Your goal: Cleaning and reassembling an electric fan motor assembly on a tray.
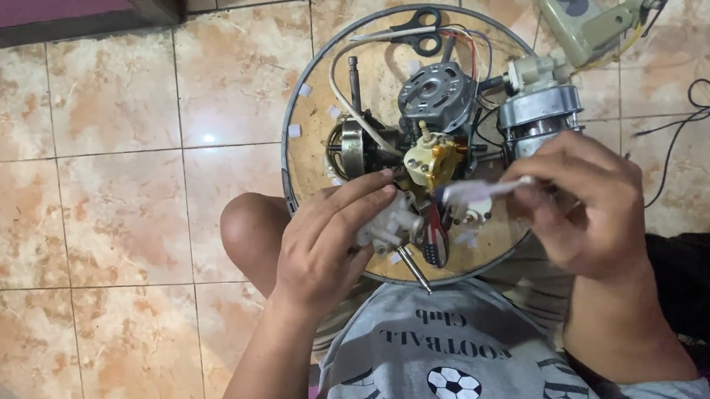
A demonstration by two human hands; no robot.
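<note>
Here the left hand is closed around a small white plastic gear housing, from which a metal shaft projects downward. The right hand pinches a thin white tool, blurred, its tip just beside the housing. Both are held above a round wooden board carrying a grey motor, with scissors at its far edge.

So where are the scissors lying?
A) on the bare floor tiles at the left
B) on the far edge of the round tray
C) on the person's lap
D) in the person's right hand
B: the black-handled scissors lie at the far rim of the round tray, clear of both hands.
</note>
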